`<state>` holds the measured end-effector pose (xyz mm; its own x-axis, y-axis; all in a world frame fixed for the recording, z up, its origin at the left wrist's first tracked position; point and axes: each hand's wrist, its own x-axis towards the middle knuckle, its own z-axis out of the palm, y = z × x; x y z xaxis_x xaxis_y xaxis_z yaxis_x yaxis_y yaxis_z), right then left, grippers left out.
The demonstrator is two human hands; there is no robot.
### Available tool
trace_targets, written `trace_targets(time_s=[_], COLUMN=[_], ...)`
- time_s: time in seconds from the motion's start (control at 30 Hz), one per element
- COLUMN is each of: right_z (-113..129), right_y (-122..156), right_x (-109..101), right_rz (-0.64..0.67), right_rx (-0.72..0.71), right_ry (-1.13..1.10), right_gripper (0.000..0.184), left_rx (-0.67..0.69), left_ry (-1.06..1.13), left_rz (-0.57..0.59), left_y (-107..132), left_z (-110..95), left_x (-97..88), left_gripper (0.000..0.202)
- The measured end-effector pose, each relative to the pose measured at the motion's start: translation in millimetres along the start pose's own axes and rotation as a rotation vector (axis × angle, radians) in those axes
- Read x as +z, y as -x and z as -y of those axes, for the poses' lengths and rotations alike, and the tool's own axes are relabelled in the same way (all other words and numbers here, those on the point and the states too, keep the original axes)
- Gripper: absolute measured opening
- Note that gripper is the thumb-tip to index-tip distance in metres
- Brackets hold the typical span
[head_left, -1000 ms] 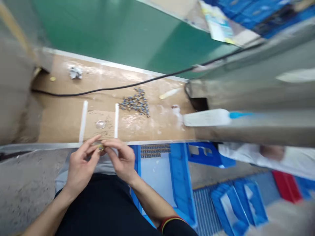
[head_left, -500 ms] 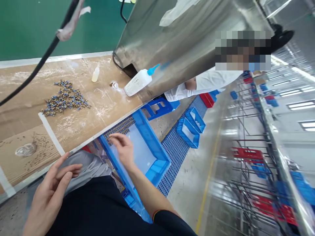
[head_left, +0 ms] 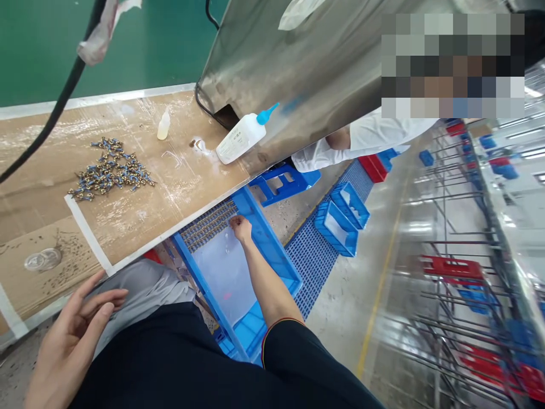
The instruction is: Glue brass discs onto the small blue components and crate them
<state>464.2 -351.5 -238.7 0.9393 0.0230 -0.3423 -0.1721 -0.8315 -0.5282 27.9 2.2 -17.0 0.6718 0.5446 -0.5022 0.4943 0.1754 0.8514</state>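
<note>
My right hand [head_left: 242, 228] is over the blue crate [head_left: 276, 250], its fingertips closed together at the far end of the rows of small metal parts [head_left: 208, 224]. What the fingers hold, if anything, is too small to make out. These rows lie on a pale sheet [head_left: 223, 272] inside the crate. At the table's front edge my left hand [head_left: 79, 324] is held with its fingers apart and nothing in it. A loose pile of small brass-coloured and blue parts [head_left: 113, 173] lies on the brown table covering [head_left: 170, 165].
A white bottle with a blue nozzle [head_left: 242, 138] and a small dropper bottle [head_left: 163, 125] are on the table, near a metal panel [head_left: 298, 74]. A clear round lid-like piece [head_left: 42, 259] lies left. A co-worker's white sleeve [head_left: 370, 136] shows beyond. More blue crates [head_left: 338, 227] stand on the floor.
My right hand has moved away from me, from the near left side of the crate to the far end of the part rows. My left hand has shifted slightly left, still open.
</note>
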Motion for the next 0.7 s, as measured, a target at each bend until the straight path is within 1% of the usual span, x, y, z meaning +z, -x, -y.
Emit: trace_targets(time_s=[0.1, 0.23, 0.33, 0.4, 0.47, 0.53, 0.57, 0.63, 0.7], right_z=[-5, -6, -1, 7, 19, 34, 43, 63, 89], right_y=[-4, -3, 1, 8, 21, 37, 46, 63, 85], right_x=[5, 5, 2, -2, -7, -15, -19, -27, -32], right_rz=[0.020, 0.022, -0.008, -0.048, -0.114, -0.218, -0.288, -0.434, -0.521], right_rx=[-0.015, -0.038, -0.047, -0.059, -0.083, -0.123, -0.147, -0.209, -0.298], right_ry=[0.047, 0.075, 0.078, 0.069, 0.045, 0.001, -0.030, -0.111, -0.204], right_gripper=[0.039, 0.038, 0.037, 0.036, 0.035, 0.036, 0.040, 0.055, 0.062], left_rx=[0.002, 0.014, 0.007, -0.006, -0.014, -0.003, 0.008, 0.026, 0.046], left_ry=[0.003, 0.018, 0.019, 0.027, 0.031, 0.018, 0.010, 0.006, 0.024], left_rz=[-0.001, 0.009, 0.005, -0.004, -0.001, 0.021, 0.036, 0.054, 0.048], left_y=[1, 2, 3, 3, 4, 6, 6, 7, 8], left_z=[1, -3, -6, -5, -4, -2, -1, -1, 0], left_x=[-0.5, -1.0, -0.2, 1.1, 2.7, 3.5, 3.3, 2.0, 0.7], left_gripper=[0.076, 0.072, 0.070, 0.071, 0.073, 0.074, 0.073, 0.067, 0.057])
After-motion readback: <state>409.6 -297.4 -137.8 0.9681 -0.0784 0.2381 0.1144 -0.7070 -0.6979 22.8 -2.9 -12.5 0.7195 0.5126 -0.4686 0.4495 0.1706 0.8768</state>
